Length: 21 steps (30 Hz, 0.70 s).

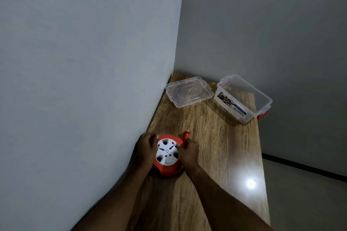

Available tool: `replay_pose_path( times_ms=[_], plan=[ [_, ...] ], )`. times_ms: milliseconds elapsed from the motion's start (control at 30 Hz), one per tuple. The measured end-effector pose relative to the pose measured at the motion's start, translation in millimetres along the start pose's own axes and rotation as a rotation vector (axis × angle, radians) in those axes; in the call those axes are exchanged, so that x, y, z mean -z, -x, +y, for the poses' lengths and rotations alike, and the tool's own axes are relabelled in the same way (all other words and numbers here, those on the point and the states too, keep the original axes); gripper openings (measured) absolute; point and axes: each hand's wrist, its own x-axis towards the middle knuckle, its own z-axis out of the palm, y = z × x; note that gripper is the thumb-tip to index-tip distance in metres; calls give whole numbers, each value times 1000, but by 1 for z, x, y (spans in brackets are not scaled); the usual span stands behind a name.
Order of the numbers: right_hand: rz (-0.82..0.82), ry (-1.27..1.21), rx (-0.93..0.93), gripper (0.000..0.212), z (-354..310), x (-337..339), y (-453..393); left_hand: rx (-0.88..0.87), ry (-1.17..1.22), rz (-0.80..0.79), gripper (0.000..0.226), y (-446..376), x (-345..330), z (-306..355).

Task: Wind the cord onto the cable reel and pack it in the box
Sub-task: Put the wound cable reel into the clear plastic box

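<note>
Dim, wide-angle-bent view; a lamp glare spot on the table (250,184).

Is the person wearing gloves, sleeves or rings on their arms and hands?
No gloves or sleeves show. Both forearms are bare right down to the picture's edge, and the left hand and right hand are bare too. I see no watch or bracelet; rings are too small to tell.

Wooden table (221,146) in a corner of plain grey walls (84,52), lamp glare (250,183) on top.
</note>
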Motion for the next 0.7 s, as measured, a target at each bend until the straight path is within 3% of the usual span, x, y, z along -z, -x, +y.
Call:
replay_pose_path(
  times_ms=[167, 300, 400, 533, 700],
  plan=[
    [-16, -2, 24, 33, 4, 0, 0, -12, -43, -1, 21, -2, -4, -1],
    [19, -56, -5, 50, 4, 4, 2, -6, -44, -5, 21, -5, -6, 0],
    [120, -75, -31, 46, -10, 16, 7, -1, -39, -6, 23, -9, -7, 6],
    [225, -136, -47, 60, -29, 39, 1, -69, -32, 9, 25, -25, -8, 28],
    [308, -182, 20, 53, -42, 81, -23, -98, 93, -44, 32, -59, -38, 68]
  ],
)
